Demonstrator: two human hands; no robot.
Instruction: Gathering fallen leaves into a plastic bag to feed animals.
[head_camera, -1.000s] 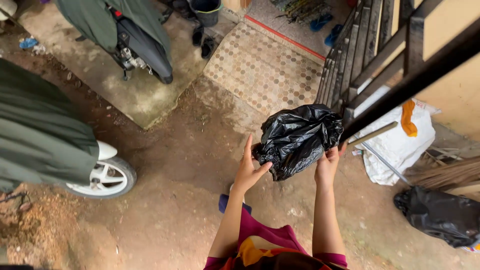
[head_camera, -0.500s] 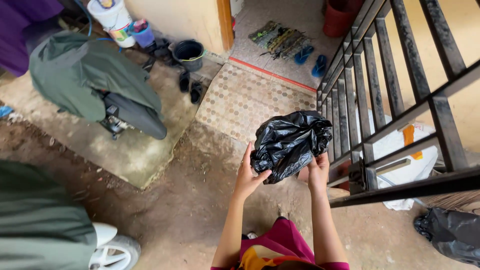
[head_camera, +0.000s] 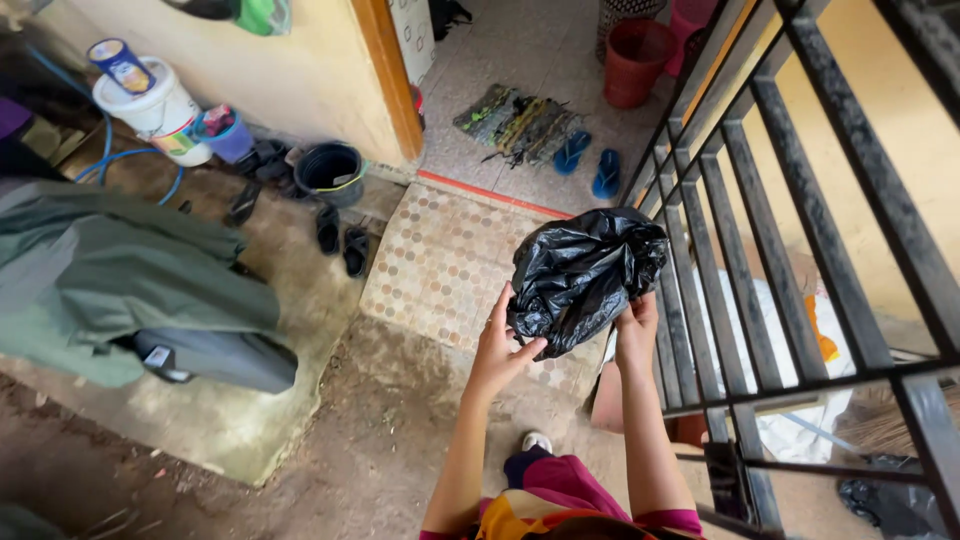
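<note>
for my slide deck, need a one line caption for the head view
Both hands, left hand and right hand, hold a crumpled black plastic bag beside a black metal gate.

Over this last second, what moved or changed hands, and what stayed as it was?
The view has swung forward toward the doorway: the white-wheeled scooter has dropped out of sight, while the white bucket, red pot and blue sandals have come into view. The metal gate now fills more of the right side. Nothing was taken or released: left hand and right hand still hold the crumpled black plastic bag up between them.
</note>
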